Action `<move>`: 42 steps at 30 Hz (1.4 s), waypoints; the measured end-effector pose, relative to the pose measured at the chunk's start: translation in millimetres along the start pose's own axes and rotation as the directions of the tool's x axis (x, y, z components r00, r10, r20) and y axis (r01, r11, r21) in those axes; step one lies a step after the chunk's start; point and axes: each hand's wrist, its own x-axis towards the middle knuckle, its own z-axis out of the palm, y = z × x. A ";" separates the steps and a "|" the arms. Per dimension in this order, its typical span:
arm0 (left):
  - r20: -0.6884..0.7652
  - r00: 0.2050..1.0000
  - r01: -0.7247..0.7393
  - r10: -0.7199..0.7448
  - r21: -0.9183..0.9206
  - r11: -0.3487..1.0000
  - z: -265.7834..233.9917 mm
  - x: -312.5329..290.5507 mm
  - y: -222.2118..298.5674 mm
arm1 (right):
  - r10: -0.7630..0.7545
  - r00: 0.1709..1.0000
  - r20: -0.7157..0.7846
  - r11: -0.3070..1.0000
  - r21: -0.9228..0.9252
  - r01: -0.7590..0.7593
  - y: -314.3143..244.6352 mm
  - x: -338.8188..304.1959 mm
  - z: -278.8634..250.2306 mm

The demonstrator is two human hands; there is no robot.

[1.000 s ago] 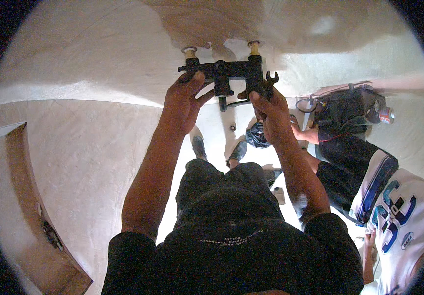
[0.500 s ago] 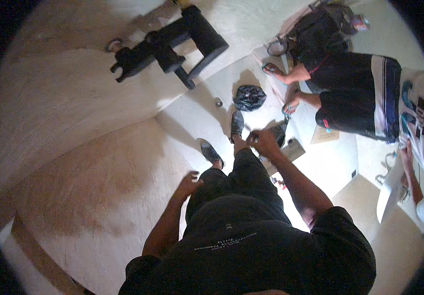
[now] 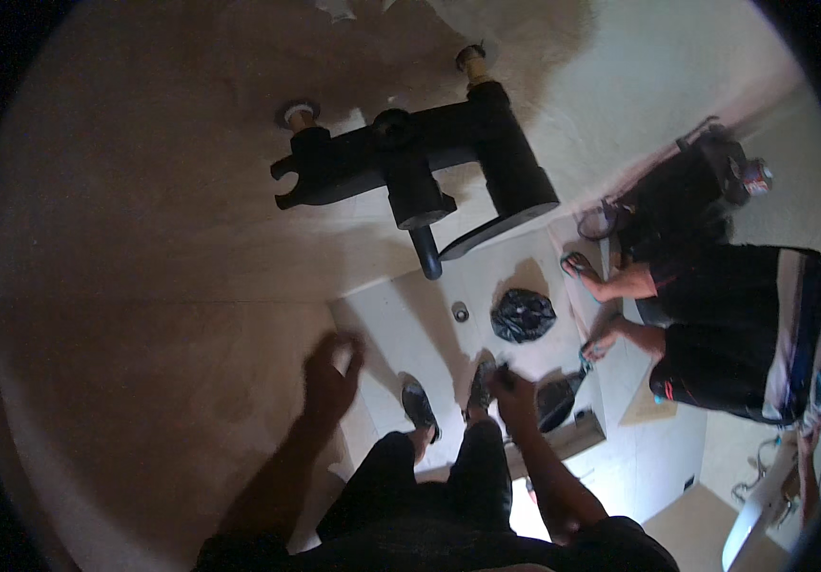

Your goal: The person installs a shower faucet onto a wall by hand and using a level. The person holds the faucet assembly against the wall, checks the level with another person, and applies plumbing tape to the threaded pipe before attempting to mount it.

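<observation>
A matte black wall-mounted mixer tap [image 3: 420, 157] juts from the wall in front of me, on two brass-coloured pipe ends [image 3: 472, 65]. My left hand [image 3: 331, 381] is raised below and left of it, apart from it. Its thumb and fingers are spread with a gap between them, the tips smeared by motion. My right hand [image 3: 517, 398] is closed, held out over my right foot, with a small dark thing at its fingertips. Blur hides what that thing is. Neither hand touches the tap.
On the pale floor lie a round drain [image 3: 460, 312], a black plastic bag [image 3: 523, 316], a dark object [image 3: 558, 400] and a low box [image 3: 572, 439]. Another person in dark shorts [image 3: 725, 324] is at the right, near a black tool bag [image 3: 682, 195] and a white basin [image 3: 749, 524].
My view has shifted up toward the wall, so the whole tap shows. My left hand has risen, its fingers spreading. My right hand stays out in front, still closed.
</observation>
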 end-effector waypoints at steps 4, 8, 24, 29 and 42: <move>-0.360 0.778 -0.374 0.515 0.393 0.840 -67.3 75.6 91.1 | -0.196 0.945 -0.262 0.831 0.467 0.301 -147.8 42.5 -12.4; -0.473 0.609 -0.536 0.637 0.346 0.770 -80.1 123.8 122.3 | -0.563 0.741 -0.367 0.600 0.434 0.672 -255.4 70.5 -17.9; -0.524 0.313 -0.732 0.792 0.399 0.553 -102.7 179.1 157.1 | -0.805 0.432 -0.407 -0.067 0.785 0.615 -324.6 103.3 16.0; -0.541 0.222 -0.797 0.812 0.380 0.470 -108.2 196.2 170.3 | -0.835 0.385 -0.392 0.078 0.608 0.790 -327.7 119.7 9.5; -0.612 0.351 -0.696 0.709 0.336 0.634 -86.5 180.4 164.0 | -0.843 0.349 -0.410 0.212 0.343 0.915 -292.9 170.1 17.6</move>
